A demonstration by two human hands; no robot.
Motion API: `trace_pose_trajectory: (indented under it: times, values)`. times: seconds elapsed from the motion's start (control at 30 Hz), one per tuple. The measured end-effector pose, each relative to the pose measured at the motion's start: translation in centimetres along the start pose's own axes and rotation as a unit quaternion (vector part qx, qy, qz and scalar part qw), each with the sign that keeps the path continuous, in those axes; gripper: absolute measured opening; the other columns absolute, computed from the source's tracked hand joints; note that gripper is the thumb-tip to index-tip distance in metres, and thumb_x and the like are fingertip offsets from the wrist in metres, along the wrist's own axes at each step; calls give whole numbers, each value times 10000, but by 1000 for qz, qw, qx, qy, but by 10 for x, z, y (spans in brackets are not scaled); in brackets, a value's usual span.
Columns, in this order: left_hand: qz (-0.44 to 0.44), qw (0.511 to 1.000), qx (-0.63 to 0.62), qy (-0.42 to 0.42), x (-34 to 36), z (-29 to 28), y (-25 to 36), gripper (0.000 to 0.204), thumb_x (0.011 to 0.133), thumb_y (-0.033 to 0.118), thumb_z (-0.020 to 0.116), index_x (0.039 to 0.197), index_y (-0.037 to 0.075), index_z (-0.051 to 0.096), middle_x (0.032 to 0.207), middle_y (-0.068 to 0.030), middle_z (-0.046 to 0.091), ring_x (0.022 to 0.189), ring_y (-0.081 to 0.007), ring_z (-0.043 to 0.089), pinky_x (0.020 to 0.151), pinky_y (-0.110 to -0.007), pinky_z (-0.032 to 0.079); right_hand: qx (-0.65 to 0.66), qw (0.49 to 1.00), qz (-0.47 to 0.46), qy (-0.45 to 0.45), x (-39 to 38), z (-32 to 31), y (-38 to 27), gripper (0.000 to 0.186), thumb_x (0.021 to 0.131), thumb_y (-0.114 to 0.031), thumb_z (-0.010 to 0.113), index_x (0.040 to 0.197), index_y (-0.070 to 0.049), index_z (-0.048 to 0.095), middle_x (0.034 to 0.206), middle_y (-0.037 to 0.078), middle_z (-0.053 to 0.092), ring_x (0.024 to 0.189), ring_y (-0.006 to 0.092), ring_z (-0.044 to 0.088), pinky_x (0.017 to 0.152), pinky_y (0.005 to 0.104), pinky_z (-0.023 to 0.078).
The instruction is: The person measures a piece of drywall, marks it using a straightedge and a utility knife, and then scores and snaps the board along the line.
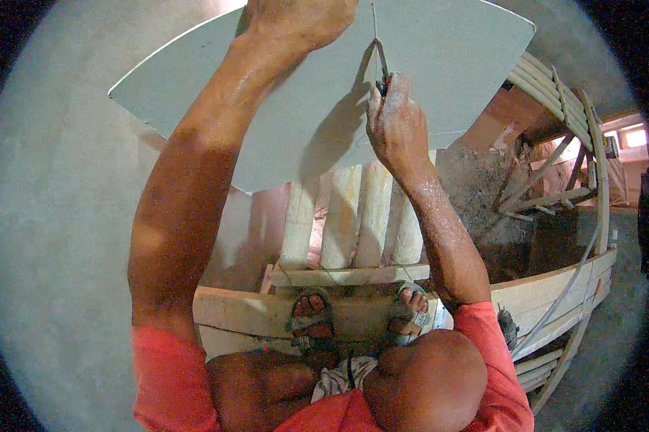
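Note:
A large grey-green flat board (454, 65), like plasterboard with pale edges, spans the upper view in front of me. My right hand (398, 126), dusted with white powder, is closed around a utility knife (383, 66). The blade's tip meets the board at the lower end of a thin pale line running up out of view. At the top edge, my left hand (299, 21) is on or just above the board, left of that line. Its fingers are cut off by the picture's edge, so their grip is hidden. Shadows of my arm and the knife fall across the board.
Below the board, several pale round poles (339, 223) end at a wooden crosspiece (350, 276). My sandalled feet (411, 306) rest by wooden planks (245, 309). A bent-looking timber frame (594, 173) stands right. A grey wall (51, 216) is on the left.

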State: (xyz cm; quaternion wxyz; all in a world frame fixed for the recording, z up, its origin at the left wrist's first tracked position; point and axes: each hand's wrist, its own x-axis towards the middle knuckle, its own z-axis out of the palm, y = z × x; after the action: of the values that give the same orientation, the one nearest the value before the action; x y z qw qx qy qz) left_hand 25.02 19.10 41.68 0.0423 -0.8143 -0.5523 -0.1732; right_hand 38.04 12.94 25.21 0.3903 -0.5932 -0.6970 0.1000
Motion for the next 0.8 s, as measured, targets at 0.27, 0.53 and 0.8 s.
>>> trace_pose_trajectory:
  times: [0.27, 0.53, 0.8]
  values:
    - [-2, 1000, 8, 28, 4, 9, -4, 343, 956, 279, 510, 960, -29, 660, 887, -245, 677, 866, -399, 669, 799, -488, 521, -9, 1000, 7, -8, -8, 7, 7, 283, 973, -217, 507, 1067, 30, 408, 678, 263, 615, 611, 456, 623, 523, 539, 489]
    - [9, 999, 17, 42, 0, 6, 0, 355, 967, 286, 497, 946, -27, 662, 876, -231, 682, 841, -381, 671, 789, -475, 525, 6, 997, 60, -51, -22, 10, 14, 233, 972, -193, 495, 1065, -1, 402, 711, 282, 607, 669, 485, 619, 570, 553, 478]
    - [-18, 999, 30, 35, 7, 12, -4, 359, 977, 292, 486, 930, -16, 664, 870, -212, 687, 820, -366, 673, 785, -484, 522, -11, 994, 70, -80, -41, 21, 25, 239, 971, -196, 496, 1064, -5, 389, 700, 283, 601, 658, 491, 613, 571, 557, 480]
